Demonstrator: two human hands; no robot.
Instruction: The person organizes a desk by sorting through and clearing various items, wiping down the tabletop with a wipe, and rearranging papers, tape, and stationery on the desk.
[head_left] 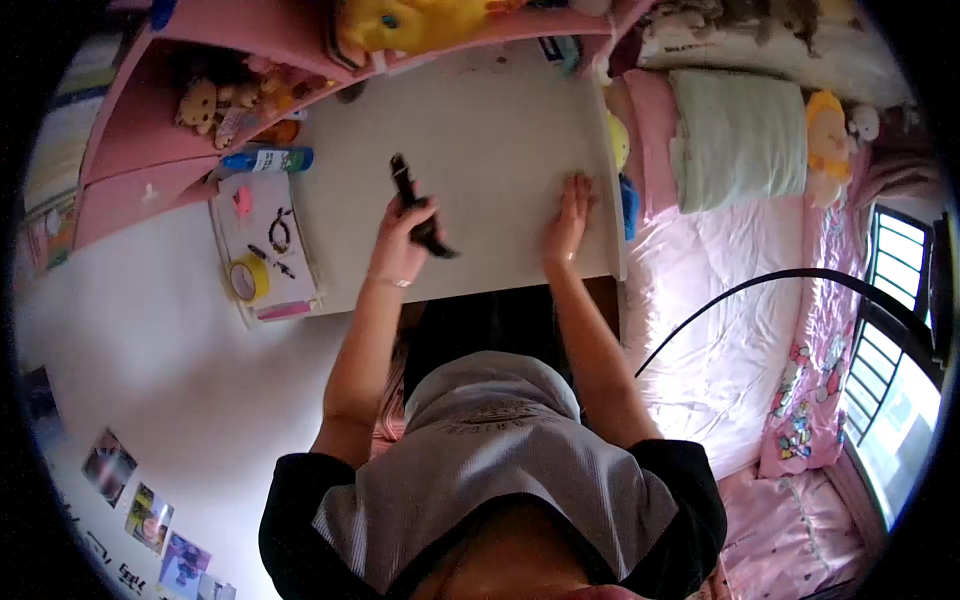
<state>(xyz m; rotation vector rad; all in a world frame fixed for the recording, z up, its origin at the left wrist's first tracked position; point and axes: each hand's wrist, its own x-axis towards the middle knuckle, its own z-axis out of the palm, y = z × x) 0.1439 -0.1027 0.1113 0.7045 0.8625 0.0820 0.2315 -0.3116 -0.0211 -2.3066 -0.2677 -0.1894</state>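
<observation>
A: Status, L hand?
B: L hand (400, 240) clamped on dark item (404, 182), over desk (490, 150). Mid-section hidden by fingers; exact type unclear; contact w/ desktop can't be told.
A: R hand?
B: R hand (568, 222) opened out, palm down on desk nr R edge; palm hidden.
A: Surroundings?
B: L side: tape roll (234, 280), dk bracelet (287, 242), small dk pcs, not ID'd. Blue bottle (297, 159) beyond. Yellow plush (420, 25) cut off at top.
</observation>
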